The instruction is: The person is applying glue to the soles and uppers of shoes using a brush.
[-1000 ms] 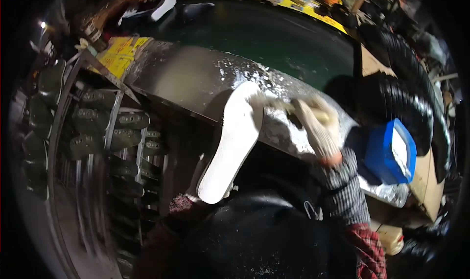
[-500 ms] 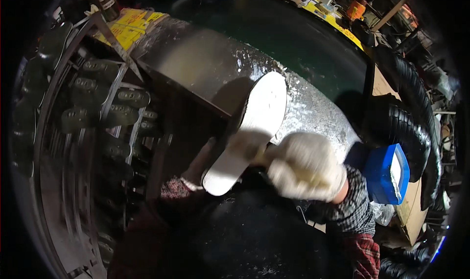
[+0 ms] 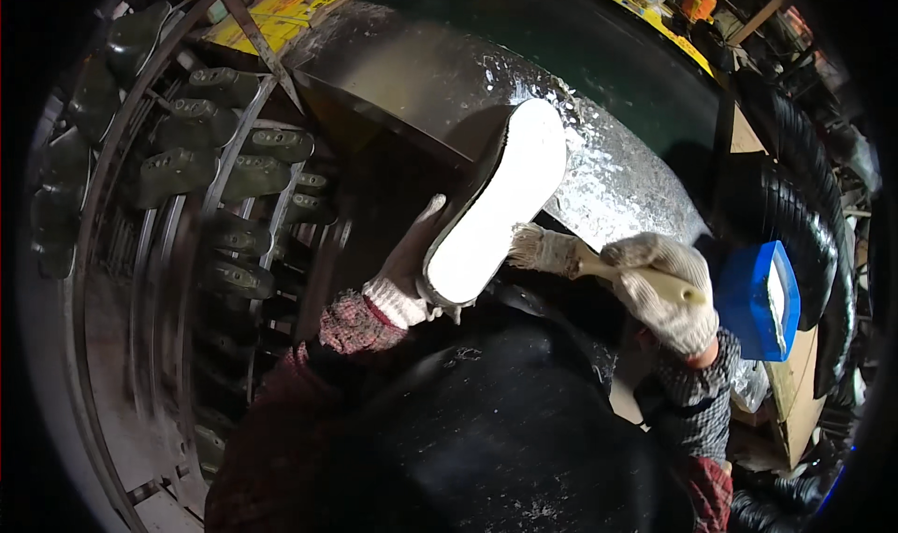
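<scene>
A dark-edged shoe (image 3: 498,198) is held sole up above my lap, its whole sole bright white. My left hand (image 3: 404,276), in a knitted glove, grips it from the left side near the lower end; the thumb shows beside the edge and most fingers are hidden underneath. My gloved right hand (image 3: 669,285) is closed around the pale handle of a flat brush (image 3: 547,251). Its whitish bristles point left, at the sole's right edge. Whether they touch it I cannot tell. To the right of that hand stands a blue tub (image 3: 756,299) with white stuff inside.
A metal rack (image 3: 220,173) at left carries several dark green shoe lasts (image 3: 178,173). Beyond the shoe runs a worn metal bench (image 3: 627,182) spattered white, with yellow sheeting (image 3: 276,19) at its far left. Black ribbed rolls (image 3: 781,215) lie at right, above a piece of cardboard (image 3: 795,402).
The brush has moved off the sole's lower part to its right edge, my right hand going right with it. A shadow has left the sole. The view has shifted slightly.
</scene>
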{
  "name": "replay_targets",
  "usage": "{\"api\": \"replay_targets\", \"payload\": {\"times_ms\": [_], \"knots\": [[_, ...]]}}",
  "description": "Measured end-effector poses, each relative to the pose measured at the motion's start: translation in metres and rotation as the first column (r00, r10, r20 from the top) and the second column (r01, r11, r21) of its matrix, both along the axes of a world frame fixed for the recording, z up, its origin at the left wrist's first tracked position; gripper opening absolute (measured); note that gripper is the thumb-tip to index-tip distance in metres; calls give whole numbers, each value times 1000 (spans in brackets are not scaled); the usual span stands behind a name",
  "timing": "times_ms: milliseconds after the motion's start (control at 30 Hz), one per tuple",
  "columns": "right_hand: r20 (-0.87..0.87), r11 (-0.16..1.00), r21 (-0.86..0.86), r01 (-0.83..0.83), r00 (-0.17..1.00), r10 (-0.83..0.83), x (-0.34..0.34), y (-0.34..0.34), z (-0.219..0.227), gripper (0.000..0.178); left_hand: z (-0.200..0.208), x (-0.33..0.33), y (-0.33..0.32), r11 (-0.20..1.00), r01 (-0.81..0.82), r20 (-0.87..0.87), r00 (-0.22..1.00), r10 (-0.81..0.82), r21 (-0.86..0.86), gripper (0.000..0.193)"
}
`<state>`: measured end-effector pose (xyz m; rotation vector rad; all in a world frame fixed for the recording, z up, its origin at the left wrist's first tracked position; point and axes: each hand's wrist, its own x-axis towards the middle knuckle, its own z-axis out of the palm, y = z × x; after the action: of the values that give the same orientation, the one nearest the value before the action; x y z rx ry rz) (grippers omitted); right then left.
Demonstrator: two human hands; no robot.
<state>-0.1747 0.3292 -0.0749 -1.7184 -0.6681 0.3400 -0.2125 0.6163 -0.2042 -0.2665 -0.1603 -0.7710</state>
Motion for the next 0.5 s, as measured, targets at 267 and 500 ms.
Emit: {"api": "replay_targets", "payload": {"times_ms": [267,500], "knots": [[-132,995,45,90,988,-83,41,0,-41,43,-38,-11,31,971,68,39,996,-79,230,72],[637,981,-172,94,770,38,103,27,-27,29,-75,-28,43,925,-24,-319,935,155,380,69]]}}
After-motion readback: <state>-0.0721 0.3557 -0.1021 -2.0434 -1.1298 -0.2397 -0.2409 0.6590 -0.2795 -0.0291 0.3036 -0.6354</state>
